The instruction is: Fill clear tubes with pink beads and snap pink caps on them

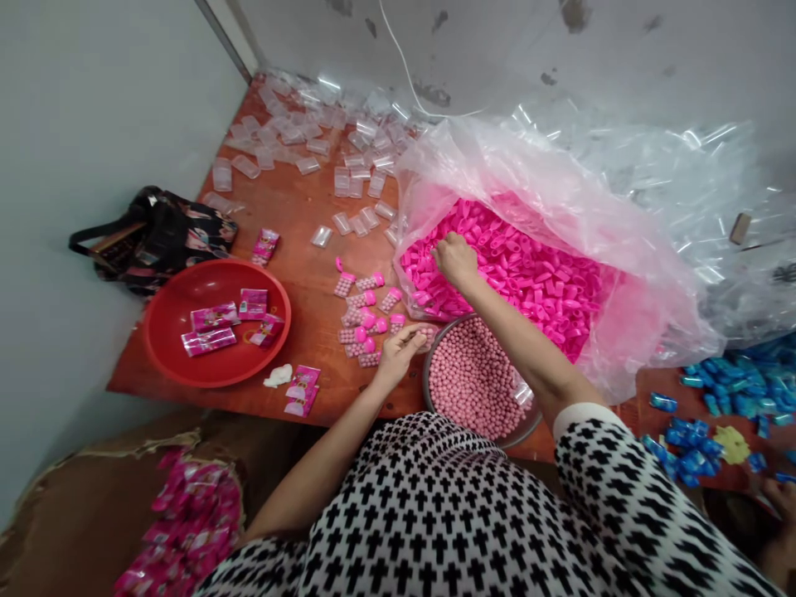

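My left hand [398, 355] is beside the bowl's left rim, its fingers closed on a small clear plastic container [426, 335] that looks filled with pink balls. Over the left part of a large plastic bag [659, 307] is my right hand [457, 260], fingers bent down among bright pink plastic caps [535, 278]. Whatever its fingertips grip is hidden. My right forearm crosses above a metal bowl [527, 429] of small pink balls [473, 377], where a clear container [522, 393] lies. Left of the bag, several filled containers with pink caps [357, 317] lie in a cluster.
Empty clear containers [354, 181] spread over the back of the wooden table [279, 199]. On the left are a red basin [215, 373] with pink packets [215, 317] and a dark handbag [167, 236]. Blue wrapped pieces [740, 381] and another person's hand [784, 502] are at right.
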`<state>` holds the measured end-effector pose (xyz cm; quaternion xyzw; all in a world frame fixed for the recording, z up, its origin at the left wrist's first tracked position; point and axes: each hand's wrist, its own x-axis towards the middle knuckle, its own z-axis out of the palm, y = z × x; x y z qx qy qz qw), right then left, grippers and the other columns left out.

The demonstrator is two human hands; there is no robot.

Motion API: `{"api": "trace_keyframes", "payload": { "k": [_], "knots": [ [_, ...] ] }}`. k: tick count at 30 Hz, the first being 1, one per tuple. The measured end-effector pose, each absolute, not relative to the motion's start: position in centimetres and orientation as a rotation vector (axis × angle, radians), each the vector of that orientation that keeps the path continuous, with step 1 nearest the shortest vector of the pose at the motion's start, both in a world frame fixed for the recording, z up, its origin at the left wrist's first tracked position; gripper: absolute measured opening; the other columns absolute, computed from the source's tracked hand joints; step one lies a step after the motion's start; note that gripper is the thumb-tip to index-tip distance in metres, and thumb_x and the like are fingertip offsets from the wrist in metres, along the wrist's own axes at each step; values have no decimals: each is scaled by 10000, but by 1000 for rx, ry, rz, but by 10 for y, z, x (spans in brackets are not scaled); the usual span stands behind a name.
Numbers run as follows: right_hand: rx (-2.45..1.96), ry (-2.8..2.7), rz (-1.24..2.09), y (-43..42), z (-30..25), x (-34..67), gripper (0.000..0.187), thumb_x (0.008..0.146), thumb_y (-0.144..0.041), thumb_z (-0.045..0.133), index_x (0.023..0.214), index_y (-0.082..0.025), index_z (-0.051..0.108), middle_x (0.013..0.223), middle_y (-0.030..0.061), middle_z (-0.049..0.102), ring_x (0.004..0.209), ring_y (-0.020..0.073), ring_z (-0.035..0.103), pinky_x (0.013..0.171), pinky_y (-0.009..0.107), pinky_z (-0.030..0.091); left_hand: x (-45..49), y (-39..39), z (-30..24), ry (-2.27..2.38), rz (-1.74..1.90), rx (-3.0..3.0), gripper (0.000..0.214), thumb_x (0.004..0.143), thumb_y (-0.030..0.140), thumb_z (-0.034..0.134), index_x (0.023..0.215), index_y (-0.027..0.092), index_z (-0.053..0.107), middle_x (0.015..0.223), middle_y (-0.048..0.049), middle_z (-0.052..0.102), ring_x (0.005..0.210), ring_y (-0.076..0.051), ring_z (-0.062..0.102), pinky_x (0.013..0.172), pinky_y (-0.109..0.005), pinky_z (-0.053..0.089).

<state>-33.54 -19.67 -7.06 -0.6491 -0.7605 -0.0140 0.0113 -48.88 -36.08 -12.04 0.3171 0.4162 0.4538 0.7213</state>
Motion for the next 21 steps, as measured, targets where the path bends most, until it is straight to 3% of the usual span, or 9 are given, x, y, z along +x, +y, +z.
{"api": "trace_keyframes", "payload": {
  "k": [6, 8, 11, 14, 18, 21],
  "knots": [
    [-2078, -2248, 66, -180, -86, -359, 243, 826, -231, 519, 949, -77, 660, 1062, 210, 596, 1023, 323, 527, 823, 448, 450, -501, -360, -129, 964, 1045, 659, 468, 676, 500, 719, 984, 149, 675, 997, -88, 717, 883, -222, 686, 790, -368, 580],
    [-2068, -2072, 250, -180, -84, -349, 191, 792, -229, 536, 899, -117, 650, 992, 153, 632, 944, 272, 572, 818, 415, 466, -504, -357, -132, 962, 1064, 616, 466, 677, 478, 728, 1002, 150, 667, 984, -78, 717, 839, -202, 689, 762, -347, 586],
    [-1931, -1639, 658, -194, -73, -329, 117, 738, -284, 584, 763, -170, 579, 727, 29, 635, 717, 175, 609, 718, 328, 511, -502, -351, -129, 912, 1115, 535, 420, 673, 426, 749, 985, 156, 667, 952, -56, 715, 792, -160, 684, 712, -288, 588],
    [-1646, -1150, 1059, -226, -57, -313, 219, 663, -301, 657, 730, -198, 476, 552, -54, 562, 528, 120, 583, 543, 245, 506, -491, -343, -113, 820, 1172, 472, 385, 657, 388, 773, 957, 167, 674, 1003, -53, 702, 804, -135, 672, 697, -248, 584],
    [-1358, -830, 1285, -284, -40, -311, 380, 584, -274, 740, 868, -214, 495, 585, -83, 585, 520, 109, 617, 511, 212, 518, -472, -339, -85, 701, 1214, 449, 365, 651, 369, 785, 940, 179, 667, 1063, -50, 682, 755, -101, 658, 696, -233, 580],
    [-1302, -808, 1325, -324, -36, -313, 333, 611, -297, 738, 857, -211, 532, 625, -74, 588, 559, 102, 628, 556, 220, 538, -461, -344, -70, 664, 1240, 432, 376, 636, 368, 798, 928, 181, 654, 969, -28, 691, 742, -98, 656, 714, -243, 582]
  ]
}}
